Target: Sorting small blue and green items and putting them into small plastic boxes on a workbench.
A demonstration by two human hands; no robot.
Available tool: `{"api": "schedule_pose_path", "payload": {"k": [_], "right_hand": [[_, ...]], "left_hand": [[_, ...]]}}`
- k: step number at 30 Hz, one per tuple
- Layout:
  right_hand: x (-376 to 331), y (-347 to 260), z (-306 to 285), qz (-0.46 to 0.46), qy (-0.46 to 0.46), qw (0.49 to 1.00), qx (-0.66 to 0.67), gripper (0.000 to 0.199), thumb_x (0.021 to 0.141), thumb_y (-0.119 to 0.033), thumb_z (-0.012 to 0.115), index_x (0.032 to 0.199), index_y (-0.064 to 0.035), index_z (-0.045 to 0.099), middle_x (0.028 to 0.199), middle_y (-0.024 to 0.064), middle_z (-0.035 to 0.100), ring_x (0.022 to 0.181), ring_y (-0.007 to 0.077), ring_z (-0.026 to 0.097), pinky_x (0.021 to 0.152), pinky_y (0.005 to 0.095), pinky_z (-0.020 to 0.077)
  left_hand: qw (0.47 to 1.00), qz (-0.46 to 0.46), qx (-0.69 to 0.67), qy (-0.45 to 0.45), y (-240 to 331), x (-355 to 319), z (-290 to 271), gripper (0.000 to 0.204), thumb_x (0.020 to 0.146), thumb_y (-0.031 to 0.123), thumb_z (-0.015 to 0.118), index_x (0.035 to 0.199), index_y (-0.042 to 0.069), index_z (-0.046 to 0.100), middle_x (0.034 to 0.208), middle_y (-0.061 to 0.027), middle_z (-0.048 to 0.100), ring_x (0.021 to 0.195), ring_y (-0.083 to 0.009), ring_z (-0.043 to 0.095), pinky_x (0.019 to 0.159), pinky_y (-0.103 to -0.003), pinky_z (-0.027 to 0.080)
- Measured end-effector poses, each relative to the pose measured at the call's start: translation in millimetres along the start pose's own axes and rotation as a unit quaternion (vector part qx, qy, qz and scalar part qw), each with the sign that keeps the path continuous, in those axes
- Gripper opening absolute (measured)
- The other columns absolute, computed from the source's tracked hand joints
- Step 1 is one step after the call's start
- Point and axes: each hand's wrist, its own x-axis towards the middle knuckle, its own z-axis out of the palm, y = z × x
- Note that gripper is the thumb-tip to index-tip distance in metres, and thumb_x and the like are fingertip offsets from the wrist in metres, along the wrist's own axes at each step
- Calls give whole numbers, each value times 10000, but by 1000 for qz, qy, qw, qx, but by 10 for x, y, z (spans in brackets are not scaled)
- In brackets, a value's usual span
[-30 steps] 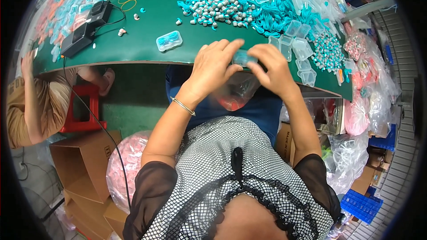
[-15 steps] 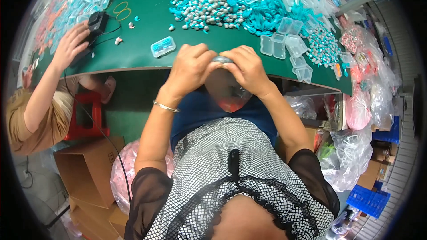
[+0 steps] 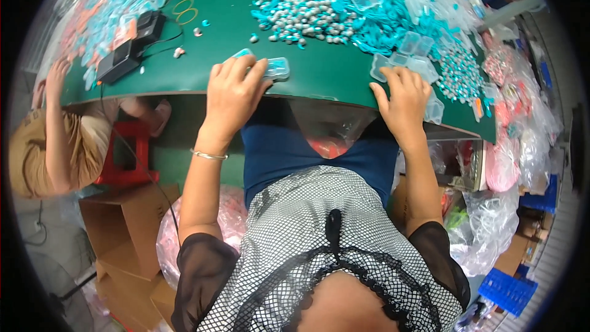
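Note:
My left hand (image 3: 236, 93) is over the table's front edge, fingers stretched and thumb apart. Beside its fingertips lies a closed small clear plastic case (image 3: 278, 68) with teal contents. A second such case (image 3: 243, 53) shows partly behind those fingers. My right hand (image 3: 404, 97) reaches over the edge further right, thumb spread away from the fingers. Its fingertips are at an open clear case (image 3: 380, 63) among several others, and whether they grip it is hard to see.
Grey-and-teal small pieces (image 3: 301, 15) are heaped on the green table (image 3: 190, 67), beside teal soft strips (image 3: 378, 34). More pieces (image 3: 460, 74) lie at right. Black devices (image 3: 120, 61) with a cable stand at left, near a co-worker's arm (image 3: 56, 129). A plastic bag (image 3: 329, 126) hangs below the edge.
My hands were together at the table's edge around a small clear case. They have parted, left and right. Two filled cases now lie by my left hand. The co-worker's hand has moved off the devices.

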Motion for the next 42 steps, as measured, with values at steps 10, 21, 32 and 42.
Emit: {"api": "schedule_pose_path", "payload": {"k": [10, 21, 32, 42], "right_hand": [[373, -753, 253, -147, -58, 913, 376, 363, 823, -58, 716, 1170, -23, 615, 1094, 163, 634, 1015, 344, 625, 838, 420, 526], [334, -738, 302, -74, -105, 881, 456, 258, 822, -17, 710, 1074, -7, 660, 989, 148, 651, 837, 284, 656, 709, 349, 534], [396, -768, 364, -49, -74, 886, 454, 284, 822, -2, 694, 1104, -21, 664, 1100, 151, 642, 893, 256, 654, 773, 338, 541], [365, -757, 416, -11, -63, 875, 480, 288, 814, 4, 682, 1097, -51, 682, 1119, 144, 648, 956, 294, 651, 844, 364, 536]], "left_hand": [[983, -13, -182, -31, 261, 16, 10, 273, 871, 190, 697, 1080, 27, 630, 1011, -137, 599, 871, -325, 624, 739, -410, 512], [937, -34, -348, 6, 250, -28, 171, 226, 865, 150, 717, 1023, 4, 644, 926, -141, 576, 751, -313, 621, 653, -398, 516], [971, -46, -229, 44, 290, 65, 146, 238, 808, 132, 747, 1007, 39, 657, 930, -118, 600, 776, -309, 626, 677, -398, 516], [994, -75, -82, 20, 204, 33, -5, 346, 737, 168, 790, 1034, 74, 641, 1009, -85, 612, 932, -287, 595, 761, -405, 468]]}}
